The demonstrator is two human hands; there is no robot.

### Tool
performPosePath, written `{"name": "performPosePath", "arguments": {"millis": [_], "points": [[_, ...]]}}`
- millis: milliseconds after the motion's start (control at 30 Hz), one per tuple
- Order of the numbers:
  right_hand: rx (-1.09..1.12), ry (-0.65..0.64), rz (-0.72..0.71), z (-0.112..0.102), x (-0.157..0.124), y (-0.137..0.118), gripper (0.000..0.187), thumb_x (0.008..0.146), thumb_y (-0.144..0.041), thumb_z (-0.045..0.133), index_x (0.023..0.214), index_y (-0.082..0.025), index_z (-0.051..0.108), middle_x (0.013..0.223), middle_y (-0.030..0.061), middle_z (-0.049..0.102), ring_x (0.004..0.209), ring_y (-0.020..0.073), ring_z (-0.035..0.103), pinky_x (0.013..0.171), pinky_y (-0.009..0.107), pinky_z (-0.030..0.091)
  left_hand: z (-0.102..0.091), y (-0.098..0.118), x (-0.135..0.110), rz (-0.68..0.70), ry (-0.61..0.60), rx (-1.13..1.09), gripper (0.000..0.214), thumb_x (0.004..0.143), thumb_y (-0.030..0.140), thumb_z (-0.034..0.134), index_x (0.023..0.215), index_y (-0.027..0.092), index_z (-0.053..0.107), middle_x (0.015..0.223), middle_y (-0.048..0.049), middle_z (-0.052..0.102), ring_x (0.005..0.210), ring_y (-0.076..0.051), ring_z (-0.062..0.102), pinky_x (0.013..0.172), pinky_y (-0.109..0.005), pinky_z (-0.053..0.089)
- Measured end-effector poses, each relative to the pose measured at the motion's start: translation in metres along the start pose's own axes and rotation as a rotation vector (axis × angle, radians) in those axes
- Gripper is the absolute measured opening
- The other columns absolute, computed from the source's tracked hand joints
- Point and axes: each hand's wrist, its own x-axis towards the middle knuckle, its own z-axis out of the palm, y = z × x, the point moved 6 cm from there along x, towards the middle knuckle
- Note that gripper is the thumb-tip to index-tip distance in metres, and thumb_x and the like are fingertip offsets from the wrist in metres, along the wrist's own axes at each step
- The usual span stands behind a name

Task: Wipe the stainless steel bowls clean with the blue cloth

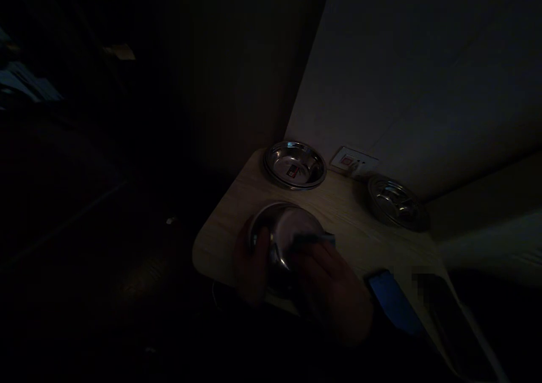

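A shiny metal bowl (pixel 279 225) is held tilted over the near edge of the small wooden table (pixel 228 216). My left hand (pixel 253 270) grips its left side, with the thumb lying on the metal. Against the bowl's pale round face, my right hand (pixel 332 287) presses a dark bluish cloth or pad (pixel 315 238); its fingers are closed on it. Deep shadow hides the fingertips and the bowl's lower side. Whether the bowl's inside or its base faces me, I cannot tell.
Behind stands a stack of metal bowls (pixel 296 174) with a dark label in the top one. More metal dishes (pixel 396 202) sit at the back right, by a wall socket (pixel 353 160). A blue-lit phone (pixel 393 301) and a dark long object (pixel 455 321) lie at the right.
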Motion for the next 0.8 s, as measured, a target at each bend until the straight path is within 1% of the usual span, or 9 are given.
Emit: {"name": "performPosePath", "arguments": {"millis": [100, 167, 267, 333, 433, 500, 567, 700, 800], "points": [[-0.011, -0.028, 0.016, 0.0, -0.003, 0.001, 0.021, 0.09, -0.011, 0.044, 0.092, -0.015, 0.065, 0.088, 0.0095, 0.065, 0.082, 0.0218, 0.056, 0.069, 0.033, 0.05, 0.002, 0.001, -0.001, 0.046, -0.043, 0.023, 0.043, 0.081, 0.042, 0.055, 0.115, 0.016, 0.06, 0.12, -0.0101, 0.063, 0.11, -0.023, 0.059, 0.095, -0.034, 0.045], [0.004, -0.019, 0.011, 0.004, 0.01, 0.003, 0.019, 0.089, -0.011, 0.046, 0.088, -0.015, 0.065, 0.084, 0.009, 0.064, 0.081, 0.0218, 0.055, 0.07, 0.033, 0.05, 0.002, 0.003, 0.0, 0.061, -0.056, 0.075, 0.041, 0.081, 0.04, 0.055, 0.114, 0.016, 0.06, 0.119, -0.0101, 0.064, 0.11, -0.023, 0.059, 0.095, -0.035, 0.045], [0.02, 0.038, -0.011, 0.01, 0.028, 0.002, 0.018, 0.088, -0.011, 0.048, 0.086, -0.013, 0.066, 0.082, 0.0093, 0.064, 0.08, 0.0224, 0.055, 0.072, 0.035, 0.05, 0.001, 0.005, 0.002, 0.054, -0.043, 0.101, 0.038, 0.081, 0.037, 0.055, 0.113, 0.017, 0.061, 0.118, -0.0095, 0.065, 0.112, -0.023, 0.058, 0.097, -0.035, 0.044], [0.032, 0.053, -0.012, 0.009, 0.023, -0.001, 0.019, 0.089, -0.012, 0.047, 0.087, -0.012, 0.066, 0.084, 0.0095, 0.064, 0.081, 0.0226, 0.055, 0.071, 0.034, 0.051, 0.002, 0.006, 0.003, 0.028, -0.048, 0.069, 0.038, 0.081, 0.037, 0.054, 0.113, 0.017, 0.061, 0.116, -0.0087, 0.066, 0.11, -0.023, 0.059, 0.095, -0.034, 0.045], [0.051, 0.008, 0.006, 0.004, -0.001, -0.006, 0.022, 0.092, -0.013, 0.044, 0.094, -0.014, 0.065, 0.089, 0.0093, 0.065, 0.083, 0.0224, 0.056, 0.068, 0.033, 0.051, 0.003, 0.006, 0.002, 0.003, -0.068, 0.037, 0.041, 0.081, 0.04, 0.053, 0.114, 0.016, 0.06, 0.115, -0.0086, 0.067, 0.106, -0.022, 0.061, 0.091, -0.033, 0.047], [0.065, -0.022, 0.012, 0.001, -0.009, -0.007, 0.022, 0.092, -0.013, 0.043, 0.096, -0.014, 0.064, 0.091, 0.009, 0.065, 0.083, 0.0221, 0.056, 0.069, 0.033, 0.051, 0.004, 0.007, 0.001, 0.012, -0.086, 0.038, 0.044, 0.081, 0.041, 0.054, 0.116, 0.016, 0.06, 0.118, -0.0096, 0.065, 0.107, -0.023, 0.061, 0.091, -0.033, 0.047], [0.079, -0.02, 0.005, 0.002, -0.002, -0.004, 0.02, 0.091, -0.013, 0.044, 0.092, -0.014, 0.065, 0.087, 0.0086, 0.064, 0.081, 0.0219, 0.056, 0.069, 0.033, 0.051, 0.004, 0.006, 0.0, 0.017, -0.088, 0.059, 0.044, 0.08, 0.041, 0.055, 0.116, 0.015, 0.06, 0.118, -0.0101, 0.065, 0.108, -0.023, 0.06, 0.093, -0.033, 0.046], [0.066, 0.048, -0.031, 0.007, 0.025, 0.0, 0.018, 0.088, -0.01, 0.048, 0.087, -0.012, 0.066, 0.085, 0.0099, 0.064, 0.082, 0.0226, 0.055, 0.074, 0.034, 0.051, 0.003, 0.007, 0.002, 0.032, -0.083, 0.087, 0.04, 0.08, 0.037, 0.054, 0.113, 0.016, 0.061, 0.113, -0.0091, 0.067, 0.106, -0.022, 0.061, 0.093, -0.032, 0.046], [0.06, 0.043, -0.026, 0.006, 0.016, -0.003, 0.019, 0.09, -0.011, 0.046, 0.09, -0.011, 0.066, 0.086, 0.0104, 0.065, 0.082, 0.0226, 0.055, 0.07, 0.034, 0.051, 0.004, 0.009, 0.002, 0.043, -0.097, 0.052, 0.04, 0.08, 0.038, 0.053, 0.112, 0.015, 0.061, 0.113, -0.0084, 0.068, 0.105, -0.021, 0.062, 0.091, -0.03, 0.047]]}}
